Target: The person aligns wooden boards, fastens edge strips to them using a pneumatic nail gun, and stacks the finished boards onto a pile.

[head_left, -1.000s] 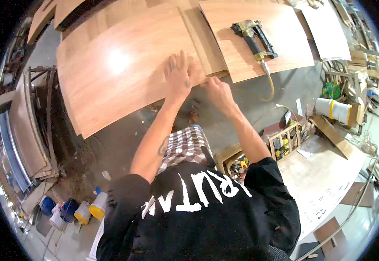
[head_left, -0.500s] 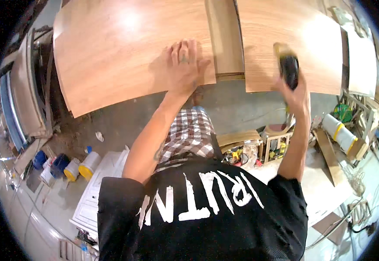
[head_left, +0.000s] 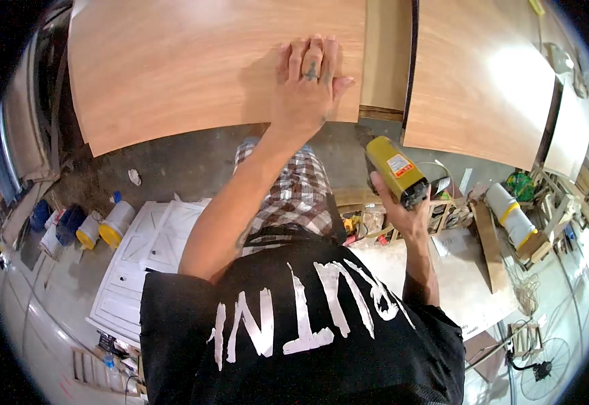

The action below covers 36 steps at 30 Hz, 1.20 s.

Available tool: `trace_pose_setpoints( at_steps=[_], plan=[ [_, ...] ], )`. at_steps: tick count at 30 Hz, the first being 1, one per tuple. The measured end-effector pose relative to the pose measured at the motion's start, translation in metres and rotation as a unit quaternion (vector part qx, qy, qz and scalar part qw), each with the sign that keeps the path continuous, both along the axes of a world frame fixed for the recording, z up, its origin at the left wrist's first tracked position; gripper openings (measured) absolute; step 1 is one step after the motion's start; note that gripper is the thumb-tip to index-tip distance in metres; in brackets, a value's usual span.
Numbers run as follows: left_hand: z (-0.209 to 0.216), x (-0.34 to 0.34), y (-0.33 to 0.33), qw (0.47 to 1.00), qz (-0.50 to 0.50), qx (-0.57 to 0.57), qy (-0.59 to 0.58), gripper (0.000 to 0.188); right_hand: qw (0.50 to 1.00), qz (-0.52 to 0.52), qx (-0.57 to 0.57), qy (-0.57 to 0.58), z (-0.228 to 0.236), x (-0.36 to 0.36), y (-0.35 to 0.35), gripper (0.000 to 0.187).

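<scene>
My left hand [head_left: 308, 88] lies flat with fingers spread on the near right corner of a large light-brown plywood panel [head_left: 186, 67]. My right hand [head_left: 406, 212] is raised beside my chest and grips a yellow and black nail gun [head_left: 396, 172], held off the panels. A narrow wooden strip [head_left: 386, 54] sits between that panel and a second plywood panel [head_left: 477, 81] on the right. My black shirt with white lettering and checked shorts fill the lower middle.
On the grey floor lie a white panelled door [head_left: 139, 263], yellow-lidded tubs [head_left: 109, 226] and blue containers [head_left: 65, 219] at left. Tool clutter [head_left: 375, 226], a white and yellow roll [head_left: 510, 209], timber offcuts and a fan [head_left: 544, 368] crowd the right.
My right hand reached to the nail gun on the right panel, took hold of it and drew it back toward my body. My left hand stayed flat on the left panel.
</scene>
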<state>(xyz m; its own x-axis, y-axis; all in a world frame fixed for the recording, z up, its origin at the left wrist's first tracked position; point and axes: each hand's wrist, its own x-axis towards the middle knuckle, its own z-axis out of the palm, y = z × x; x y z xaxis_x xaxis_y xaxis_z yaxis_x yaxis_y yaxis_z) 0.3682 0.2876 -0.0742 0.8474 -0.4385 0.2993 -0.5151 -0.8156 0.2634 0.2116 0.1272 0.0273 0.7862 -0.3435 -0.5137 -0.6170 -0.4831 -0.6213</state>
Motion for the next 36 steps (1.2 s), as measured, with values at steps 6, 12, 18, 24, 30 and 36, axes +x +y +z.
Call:
trace_pose_setpoints(
  at_steps=[6,12,18,24,30,36],
  plan=[
    [-0.004,-0.001,0.001,1.0,0.003,-0.014,-0.01,0.062,0.999,0.032,-0.014,0.02,0.015,0.018,0.004,0.032],
    [0.002,-0.007,0.0,1.0,-0.004,0.009,0.018,0.066,0.999,0.053,-0.007,0.01,0.03,0.023,0.007,0.034],
    [0.011,-0.017,-0.005,1.0,-0.007,-0.005,0.018,0.063,1.0,0.023,0.021,0.003,0.026,0.008,0.002,0.036],
    [-0.003,0.011,0.057,0.978,0.057,-0.147,0.137,0.057,0.997,-0.045,-0.002,0.062,0.035,0.009,-0.002,0.044],
    [0.023,0.099,0.266,0.948,0.281,-0.066,0.136,0.071,0.992,0.029,-0.086,0.087,0.111,0.038,0.041,0.048],
    [0.003,0.197,0.339,0.921,0.38,-0.09,0.015,0.073,0.986,-0.001,-0.028,0.166,0.176,0.136,0.171,0.054]
  ],
)
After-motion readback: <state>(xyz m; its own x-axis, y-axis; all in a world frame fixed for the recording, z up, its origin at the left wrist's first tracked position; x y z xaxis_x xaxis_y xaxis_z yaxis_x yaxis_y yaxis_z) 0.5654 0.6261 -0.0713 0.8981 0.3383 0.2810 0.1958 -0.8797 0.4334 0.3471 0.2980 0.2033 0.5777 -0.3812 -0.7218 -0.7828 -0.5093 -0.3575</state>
